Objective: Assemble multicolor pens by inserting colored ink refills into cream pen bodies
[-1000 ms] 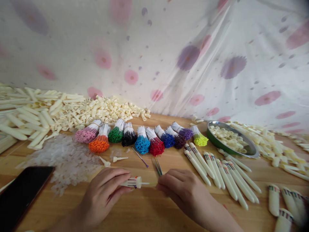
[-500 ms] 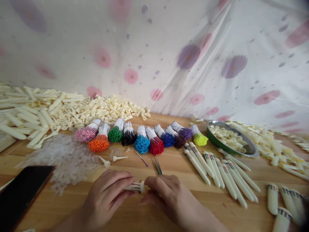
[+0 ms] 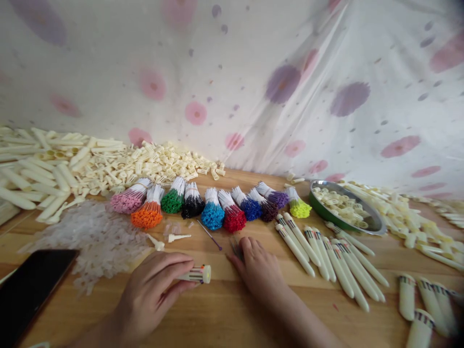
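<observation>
My left hand (image 3: 155,290) is closed around a cream multicolour pen (image 3: 197,274), held level just above the table. Its round end faces right, and coloured pieces show in the slots along its side. My right hand (image 3: 259,270) is down on the table with thumb and fingertips closed about a pair of metal tweezers (image 3: 237,249), which they partly hide. Just left of the tweezers lies a single purple-tipped refill (image 3: 210,235). Beyond both hands stretches a row of refill bundles sorted by colour, among them red (image 3: 235,220), light blue (image 3: 213,216) and orange (image 3: 147,215).
Clear plastic pieces (image 3: 96,241) and a black phone (image 3: 34,290) lie at left, below heaped cream pen parts (image 3: 155,162). To the right are several multicolour pens (image 3: 340,270) and a green-sided metal bowl (image 3: 377,228) of slotted parts. A flowered sheet (image 3: 232,72) hangs behind.
My right hand has let go of the pen's end and moved forward to the tweezers. My left hand keeps the pen and has shifted slightly left.
</observation>
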{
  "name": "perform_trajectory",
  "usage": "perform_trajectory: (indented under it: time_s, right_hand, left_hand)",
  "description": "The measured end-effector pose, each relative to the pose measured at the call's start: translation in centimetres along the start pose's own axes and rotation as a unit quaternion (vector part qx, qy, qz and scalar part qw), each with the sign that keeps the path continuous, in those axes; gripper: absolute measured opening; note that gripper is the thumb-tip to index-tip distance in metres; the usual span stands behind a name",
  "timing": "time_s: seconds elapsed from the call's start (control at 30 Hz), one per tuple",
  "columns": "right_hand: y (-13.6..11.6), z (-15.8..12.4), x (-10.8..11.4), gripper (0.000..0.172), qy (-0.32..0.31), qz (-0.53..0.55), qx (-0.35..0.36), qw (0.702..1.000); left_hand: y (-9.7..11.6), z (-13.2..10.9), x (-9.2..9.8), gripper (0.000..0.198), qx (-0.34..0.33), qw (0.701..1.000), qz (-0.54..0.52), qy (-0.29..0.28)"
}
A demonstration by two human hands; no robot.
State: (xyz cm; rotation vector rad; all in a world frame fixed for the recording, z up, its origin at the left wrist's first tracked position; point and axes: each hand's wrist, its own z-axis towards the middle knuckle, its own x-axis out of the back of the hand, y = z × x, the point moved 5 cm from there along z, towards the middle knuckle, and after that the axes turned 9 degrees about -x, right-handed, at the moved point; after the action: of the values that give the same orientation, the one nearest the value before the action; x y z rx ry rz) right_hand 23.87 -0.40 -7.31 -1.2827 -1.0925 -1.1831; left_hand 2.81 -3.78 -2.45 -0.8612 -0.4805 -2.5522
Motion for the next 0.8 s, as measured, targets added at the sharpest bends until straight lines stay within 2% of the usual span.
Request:
perform_trajectory:
  time_s: [0.1, 0.23, 0.3, 0.37, 0.43, 0.7, 0.8]
  right_hand:
    - [0.1, 0.0, 0.3, 0.009, -0.004, 0.019, 0.003, 1.0]
    - [0.6, -0.4, 2.3, 0.004, -0.013, 0.091, 0.031, 0.995]
    - [0.3, -1.1, 3.8, 0.002, 0.001, 0.193, 0.069, 0.979]
    - [-0.1, -2.1, 5.1, 0.005, 0.015, 0.299, 0.105, 0.948]
    - [-0.8, -3.1, 6.0, 0.004, 0.017, 0.352, 0.134, 0.926]
    - [-2.8, -5.2, 8.2, 0.006, 0.076, 0.368, 0.261, 0.889]
    - [-3.1, -5.4, 8.1, 0.009, 0.069, 0.362, 0.25, 0.896]
  left_hand:
    - [-0.2, -0.1, 0.0, 0.012, 0.01, 1.0, -0.022, 0.004]
    - [-0.4, -0.2, -0.1, 0.01, 0.024, 0.996, -0.089, 0.006]
    - [-0.6, -0.4, -0.1, 0.01, 0.031, 0.991, -0.126, 0.019]
    - [-0.8, -0.8, -0.2, 0.016, 0.038, 0.985, -0.164, 0.031]
    - [-0.9, -1.3, -0.4, 0.023, 0.041, 0.98, -0.192, 0.035]
    - [-0.7, -0.9, -0.2, 0.022, 0.025, 0.983, -0.178, 0.041]
    - [-0.7, -0.7, 0.1, 0.021, 0.02, 0.987, -0.151, 0.053]
